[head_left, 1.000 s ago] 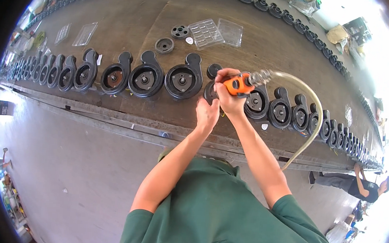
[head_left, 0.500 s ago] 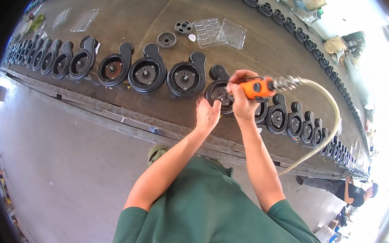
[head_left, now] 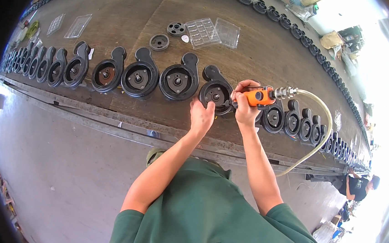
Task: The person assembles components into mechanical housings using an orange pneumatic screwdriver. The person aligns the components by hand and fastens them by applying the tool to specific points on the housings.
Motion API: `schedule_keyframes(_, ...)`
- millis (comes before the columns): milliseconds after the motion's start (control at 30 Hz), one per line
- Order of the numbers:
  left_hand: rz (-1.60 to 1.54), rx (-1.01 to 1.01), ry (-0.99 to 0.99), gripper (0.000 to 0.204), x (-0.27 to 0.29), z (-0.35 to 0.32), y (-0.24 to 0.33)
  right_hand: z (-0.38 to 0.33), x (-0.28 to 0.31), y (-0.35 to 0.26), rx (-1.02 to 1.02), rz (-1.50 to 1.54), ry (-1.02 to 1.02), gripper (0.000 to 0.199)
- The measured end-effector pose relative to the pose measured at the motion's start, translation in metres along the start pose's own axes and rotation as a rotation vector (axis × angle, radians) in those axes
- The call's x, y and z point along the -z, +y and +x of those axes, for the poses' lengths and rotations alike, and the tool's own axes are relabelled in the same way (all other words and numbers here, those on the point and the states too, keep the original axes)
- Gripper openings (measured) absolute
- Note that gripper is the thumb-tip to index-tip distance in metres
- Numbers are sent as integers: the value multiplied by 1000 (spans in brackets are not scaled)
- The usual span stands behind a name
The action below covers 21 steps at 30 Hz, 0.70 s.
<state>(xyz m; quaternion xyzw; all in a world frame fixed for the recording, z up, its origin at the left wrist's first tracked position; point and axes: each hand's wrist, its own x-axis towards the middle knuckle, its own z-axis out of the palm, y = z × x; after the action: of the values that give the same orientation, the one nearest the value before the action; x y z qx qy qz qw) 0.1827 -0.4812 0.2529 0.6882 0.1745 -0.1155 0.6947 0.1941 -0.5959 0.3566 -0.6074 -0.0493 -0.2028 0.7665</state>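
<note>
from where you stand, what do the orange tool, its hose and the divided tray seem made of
Orange tool: plastic or painted metal, smooth, solid colour. Hose: likely smooth flexible plastic, pale, evenly curved. Divided tray: apparently thin clear plastic, glossy; the tabletop shows through.

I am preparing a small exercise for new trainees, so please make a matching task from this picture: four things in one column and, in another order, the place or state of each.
1. Orange tool
2. Left hand
3. Clear trays
4. Pale hose

A. Lying on the table
B. Curving away from a metal fitting
C. At the near rim of a black housing
D. Gripped in the right hand

Pairs: 1-D, 2-C, 3-A, 4-B
</note>
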Motion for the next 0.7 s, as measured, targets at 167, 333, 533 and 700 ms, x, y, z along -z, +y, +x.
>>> schedule_keyframes(167,17,26,11,56,0,-4,7,-2,1,-2,-9,-25,-14,29)
schedule_keyframes(333,39,23,28,57,1,-6,7,-4,6,-1,-11,-70,-39,26)
schedule_keyframes(533,23,15,17,57,2,-5,3,-4,3,-2,-58,-79,-64,24)
schedule_keyframes(700,7,18,5,59,2,-2,-1,-7,5,1,-17,-82,-232,22)
